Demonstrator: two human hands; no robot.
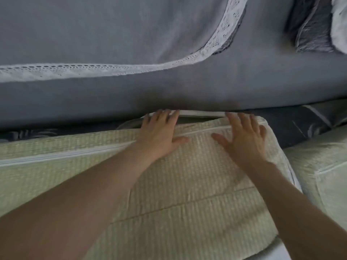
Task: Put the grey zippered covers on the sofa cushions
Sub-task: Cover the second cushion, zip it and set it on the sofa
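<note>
A large seat cushion (187, 184) in a pale green-grey ribbed cover fills the lower middle of the head view. A white zipper (62, 156) runs along its far edge, with a gap showing near the far corner. My left hand (159, 134) lies flat on the cushion's far edge, fingers straight and reaching toward the sofa back. My right hand (244, 139) presses flat on the cushion's far right corner with fingers spread. Neither hand holds anything.
The grey sofa back (169, 94) rises just beyond the cushion, draped with a grey throw edged in white lace (112, 69). Dark patterned fabric (293, 126) shows in the gap. A second covered cushion (323, 166) lies to the right. A dark pillow (311, 25) sits top right.
</note>
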